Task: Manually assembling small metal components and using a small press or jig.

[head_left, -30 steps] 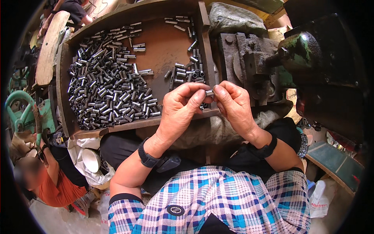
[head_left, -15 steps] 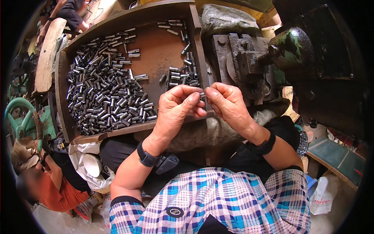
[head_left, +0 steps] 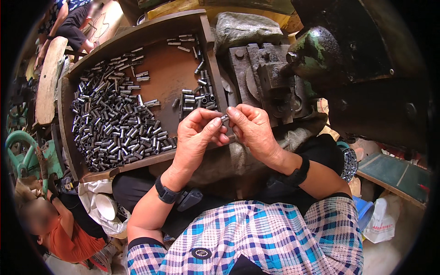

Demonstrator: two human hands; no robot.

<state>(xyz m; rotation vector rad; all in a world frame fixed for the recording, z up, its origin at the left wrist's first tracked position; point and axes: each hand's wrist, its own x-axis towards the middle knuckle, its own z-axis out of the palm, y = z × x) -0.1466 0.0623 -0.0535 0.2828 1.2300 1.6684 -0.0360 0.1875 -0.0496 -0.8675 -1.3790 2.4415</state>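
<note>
Between the fingertips of both hands is a small metal tube (head_left: 224, 118), mostly covered by the fingers. My left hand (head_left: 198, 133) pinches one end with thumb and forefinger, its other fingers curled. The thumb and forefinger of my right hand (head_left: 253, 128) close on the other end. Both hands hang just over the near right corner of a wooden tray (head_left: 120, 173). In that tray a large heap of short dark metal tubes (head_left: 119, 123) fills the left side. A smaller cluster of tubes (head_left: 198, 98) lies along its right wall.
A greasy metal machine (head_left: 270, 78) with a dark housing stands right of the tray. Behind it lies a grey sack (head_left: 247, 30). A person in an orange shirt (head_left: 75, 238) sits at lower left, near a green wheel (head_left: 20, 149). Another person (head_left: 68, 23) is at far left.
The tray and machine have shifted left and slightly down in the view, as have my hands. Both hands keep their pinch on the small tube.
</note>
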